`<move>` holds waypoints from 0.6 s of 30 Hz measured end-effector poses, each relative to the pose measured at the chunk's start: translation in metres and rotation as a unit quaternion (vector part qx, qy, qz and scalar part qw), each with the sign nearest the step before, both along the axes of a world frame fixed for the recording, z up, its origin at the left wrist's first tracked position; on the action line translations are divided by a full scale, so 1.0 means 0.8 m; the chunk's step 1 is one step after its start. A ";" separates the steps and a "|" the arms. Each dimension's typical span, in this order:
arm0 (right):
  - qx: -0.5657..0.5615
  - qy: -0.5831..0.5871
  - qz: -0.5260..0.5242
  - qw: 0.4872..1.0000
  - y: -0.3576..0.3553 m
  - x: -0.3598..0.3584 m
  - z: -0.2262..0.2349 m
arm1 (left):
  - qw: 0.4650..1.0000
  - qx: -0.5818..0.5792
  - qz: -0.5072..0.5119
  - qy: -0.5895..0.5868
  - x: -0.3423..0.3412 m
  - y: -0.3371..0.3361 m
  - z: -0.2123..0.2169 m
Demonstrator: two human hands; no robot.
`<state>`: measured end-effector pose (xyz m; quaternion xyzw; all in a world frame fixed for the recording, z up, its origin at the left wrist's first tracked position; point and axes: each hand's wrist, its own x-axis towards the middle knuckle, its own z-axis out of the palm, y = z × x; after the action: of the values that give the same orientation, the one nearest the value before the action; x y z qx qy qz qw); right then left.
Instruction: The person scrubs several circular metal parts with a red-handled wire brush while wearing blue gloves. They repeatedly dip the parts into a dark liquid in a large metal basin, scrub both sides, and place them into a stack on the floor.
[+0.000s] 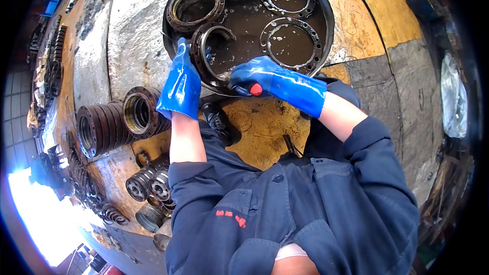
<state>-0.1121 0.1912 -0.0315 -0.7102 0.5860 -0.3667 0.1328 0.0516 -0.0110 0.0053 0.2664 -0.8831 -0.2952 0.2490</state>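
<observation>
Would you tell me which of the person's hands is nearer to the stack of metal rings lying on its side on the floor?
The left. The left hand grips a ring in the basin, just above and right of the ring stack. The right hand is farther right, holding a red-tipped tool.

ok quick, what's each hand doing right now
Left hand: closed on the tilted metal ring.
Right hand: closed on a red-ended tool.

A stained, ochre-and-grey concrete floor is seen; strong daylight is admitted at the lower left.
</observation>
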 end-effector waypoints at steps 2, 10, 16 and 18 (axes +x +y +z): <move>0.095 0.087 -0.018 0.992 0.004 -0.018 0.007 | 1.000 -0.028 -0.002 -0.011 0.000 0.004 0.002; -0.064 0.358 0.035 0.931 -0.075 -0.035 0.065 | 0.994 -0.095 -0.009 -0.058 -0.001 0.020 0.019; 0.068 0.338 -0.043 0.938 -0.103 -0.048 0.012 | 0.996 -0.078 -0.018 -0.041 -0.002 0.025 0.026; 0.385 0.271 -0.091 0.877 -0.123 -0.022 0.050 | 0.995 -0.093 -0.026 -0.037 -0.002 0.028 0.030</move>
<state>-0.1298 0.0925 0.0081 -0.6179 0.7563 0.0845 0.1979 0.0497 0.0112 0.0293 0.2299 -0.9219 -0.2077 0.2325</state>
